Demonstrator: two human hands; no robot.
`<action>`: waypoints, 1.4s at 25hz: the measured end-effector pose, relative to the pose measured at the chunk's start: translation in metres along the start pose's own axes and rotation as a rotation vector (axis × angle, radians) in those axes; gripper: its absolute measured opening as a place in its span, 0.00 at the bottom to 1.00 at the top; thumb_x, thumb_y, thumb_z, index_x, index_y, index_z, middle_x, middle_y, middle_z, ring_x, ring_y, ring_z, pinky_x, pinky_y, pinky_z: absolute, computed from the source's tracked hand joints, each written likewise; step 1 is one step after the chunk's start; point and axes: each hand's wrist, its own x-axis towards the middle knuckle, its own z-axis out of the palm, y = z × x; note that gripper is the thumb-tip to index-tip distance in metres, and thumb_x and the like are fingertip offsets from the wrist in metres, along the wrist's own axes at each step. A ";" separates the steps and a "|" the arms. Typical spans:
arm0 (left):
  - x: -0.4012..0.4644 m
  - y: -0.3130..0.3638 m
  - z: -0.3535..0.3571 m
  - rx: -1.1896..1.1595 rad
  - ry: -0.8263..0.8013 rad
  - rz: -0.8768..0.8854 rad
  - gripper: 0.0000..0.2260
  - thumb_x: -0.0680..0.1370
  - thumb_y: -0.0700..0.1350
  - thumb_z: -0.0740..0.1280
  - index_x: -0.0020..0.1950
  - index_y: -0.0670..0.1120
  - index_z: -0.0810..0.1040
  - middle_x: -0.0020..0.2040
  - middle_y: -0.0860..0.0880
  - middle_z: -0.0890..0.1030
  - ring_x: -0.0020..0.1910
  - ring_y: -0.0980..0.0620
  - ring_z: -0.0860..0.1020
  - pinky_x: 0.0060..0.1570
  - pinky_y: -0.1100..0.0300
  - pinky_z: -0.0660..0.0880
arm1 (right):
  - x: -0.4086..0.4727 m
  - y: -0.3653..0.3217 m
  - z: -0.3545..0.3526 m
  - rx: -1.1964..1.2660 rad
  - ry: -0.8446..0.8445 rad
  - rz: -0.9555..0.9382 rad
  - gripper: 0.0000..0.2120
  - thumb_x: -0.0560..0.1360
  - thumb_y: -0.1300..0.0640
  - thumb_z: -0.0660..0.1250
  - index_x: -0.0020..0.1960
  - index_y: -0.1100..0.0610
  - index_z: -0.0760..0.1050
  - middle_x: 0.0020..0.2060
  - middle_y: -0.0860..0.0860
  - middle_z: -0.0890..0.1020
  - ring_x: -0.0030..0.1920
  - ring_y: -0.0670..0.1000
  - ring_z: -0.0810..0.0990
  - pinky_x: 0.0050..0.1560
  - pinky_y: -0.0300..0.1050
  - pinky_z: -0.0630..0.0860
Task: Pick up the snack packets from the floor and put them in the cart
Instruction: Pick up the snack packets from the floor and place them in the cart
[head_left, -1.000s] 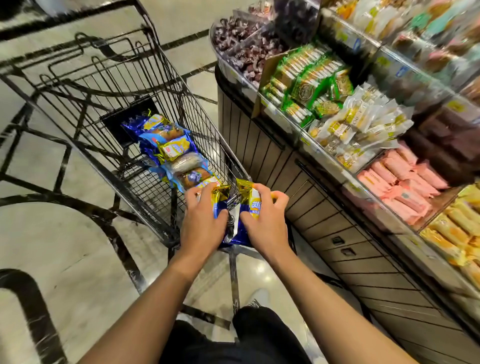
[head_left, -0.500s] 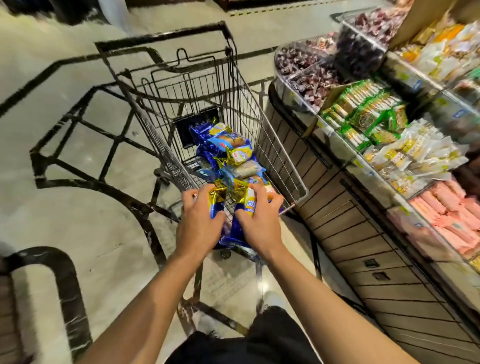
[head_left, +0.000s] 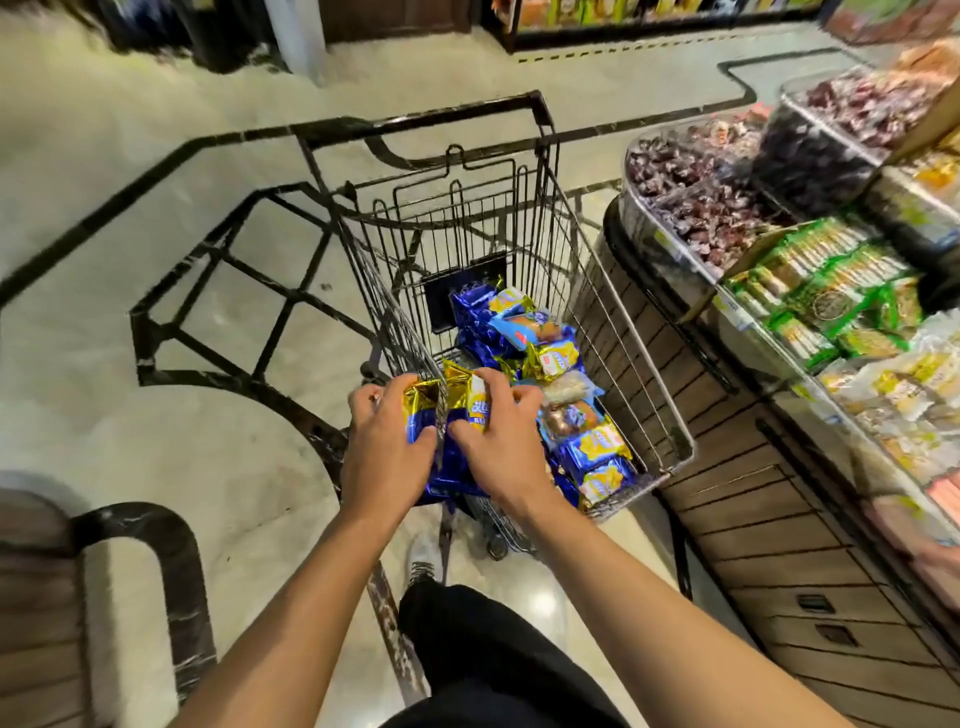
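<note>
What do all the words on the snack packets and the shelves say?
None can be read.
Blue-and-gold packets in both hands: white print, too blurred.
Packets in the cart: yellow labels, too small.
Green packs on the shelf: round emblem, unreadable.
Shelf price tags: blurred.

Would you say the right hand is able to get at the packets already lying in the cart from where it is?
Probably yes: the right hand is above the cart, whose top is open, but it first must release the gold-and-blue packets in its grip.
</note>
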 end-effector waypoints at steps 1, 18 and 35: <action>0.016 0.001 -0.003 -0.003 -0.002 -0.002 0.27 0.75 0.44 0.70 0.72 0.57 0.67 0.67 0.51 0.63 0.58 0.47 0.76 0.54 0.55 0.74 | 0.015 -0.004 0.006 0.014 0.006 0.003 0.28 0.71 0.54 0.69 0.69 0.47 0.65 0.56 0.50 0.61 0.47 0.48 0.72 0.55 0.44 0.73; 0.248 0.009 -0.038 -0.017 -0.245 0.177 0.27 0.76 0.45 0.70 0.72 0.58 0.65 0.67 0.55 0.62 0.51 0.55 0.77 0.43 0.63 0.74 | 0.192 -0.075 0.057 0.070 0.191 0.225 0.30 0.70 0.54 0.69 0.70 0.42 0.65 0.58 0.50 0.63 0.51 0.49 0.75 0.59 0.48 0.74; 0.390 0.038 0.041 0.136 -0.616 0.506 0.28 0.74 0.45 0.72 0.72 0.56 0.66 0.68 0.51 0.62 0.55 0.49 0.77 0.53 0.56 0.76 | 0.282 -0.047 0.059 0.154 0.531 0.630 0.30 0.70 0.58 0.70 0.70 0.45 0.66 0.61 0.50 0.60 0.50 0.50 0.74 0.58 0.47 0.75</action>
